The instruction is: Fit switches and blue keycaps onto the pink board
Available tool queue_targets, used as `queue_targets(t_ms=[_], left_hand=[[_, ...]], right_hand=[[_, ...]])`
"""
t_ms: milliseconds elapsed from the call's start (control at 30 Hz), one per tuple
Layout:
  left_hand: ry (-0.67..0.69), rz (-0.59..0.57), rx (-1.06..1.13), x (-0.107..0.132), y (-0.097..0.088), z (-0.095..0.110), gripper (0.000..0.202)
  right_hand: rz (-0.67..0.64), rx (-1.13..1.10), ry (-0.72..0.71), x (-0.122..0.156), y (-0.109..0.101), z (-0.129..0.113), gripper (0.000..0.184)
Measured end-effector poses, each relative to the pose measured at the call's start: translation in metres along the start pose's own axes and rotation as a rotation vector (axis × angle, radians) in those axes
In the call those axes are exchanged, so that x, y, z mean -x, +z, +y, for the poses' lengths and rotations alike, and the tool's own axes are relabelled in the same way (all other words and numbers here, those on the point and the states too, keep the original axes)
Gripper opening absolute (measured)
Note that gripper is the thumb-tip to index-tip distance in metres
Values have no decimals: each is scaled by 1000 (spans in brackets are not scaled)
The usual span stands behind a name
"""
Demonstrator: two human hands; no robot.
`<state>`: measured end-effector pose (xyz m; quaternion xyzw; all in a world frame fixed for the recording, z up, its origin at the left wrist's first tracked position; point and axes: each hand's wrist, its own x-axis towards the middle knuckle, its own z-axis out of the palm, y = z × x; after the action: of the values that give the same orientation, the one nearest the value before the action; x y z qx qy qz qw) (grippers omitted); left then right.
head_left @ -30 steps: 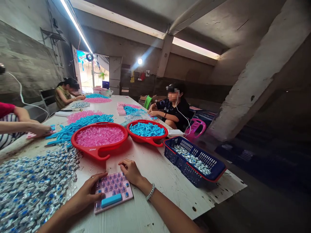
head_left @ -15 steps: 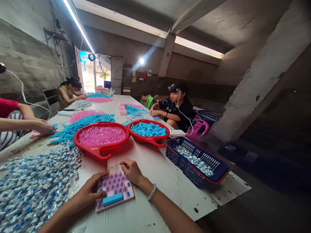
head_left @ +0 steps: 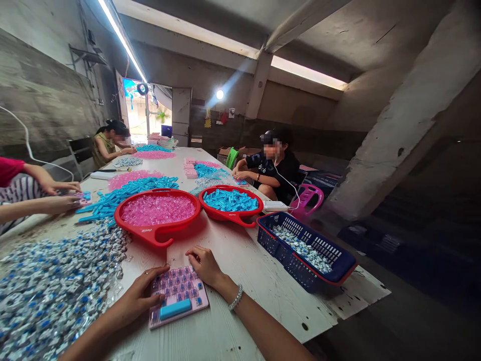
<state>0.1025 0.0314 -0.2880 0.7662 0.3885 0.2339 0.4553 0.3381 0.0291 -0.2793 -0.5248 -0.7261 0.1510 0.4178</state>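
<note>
A small pink keypad board (head_left: 179, 298) with purple switches and one long blue key lies on the white table (head_left: 240, 260) right before me. My left hand (head_left: 138, 297) rests on its left edge, thumb and fingers curled against the board. My right hand (head_left: 205, 264) sits at the board's top right corner, fingers bent down onto the switches. What, if anything, the right fingertips pinch is too small to make out.
A red tray of pink caps (head_left: 158, 210) and a red tray of blue caps (head_left: 230, 200) stand beyond the board. A blue basket (head_left: 306, 249) sits at the right edge. A heap of blue-and-clear switches (head_left: 52, 286) spreads left. Three other people work along the table.
My hands and the board have barely moved. The person at the left drew both hands closer together over a pink board. The view shifted slightly.
</note>
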Motion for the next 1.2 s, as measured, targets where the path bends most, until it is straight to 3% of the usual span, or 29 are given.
queue_targets(t_ms=[333,1200], left_hand=[[4,23,-18,-2,2,-6,58],[-6,27,7,-2,0,1,57]], right_hand=[[-5,-10,-18,0,3,6,22],[-12,-4,4,0,1,1,21]])
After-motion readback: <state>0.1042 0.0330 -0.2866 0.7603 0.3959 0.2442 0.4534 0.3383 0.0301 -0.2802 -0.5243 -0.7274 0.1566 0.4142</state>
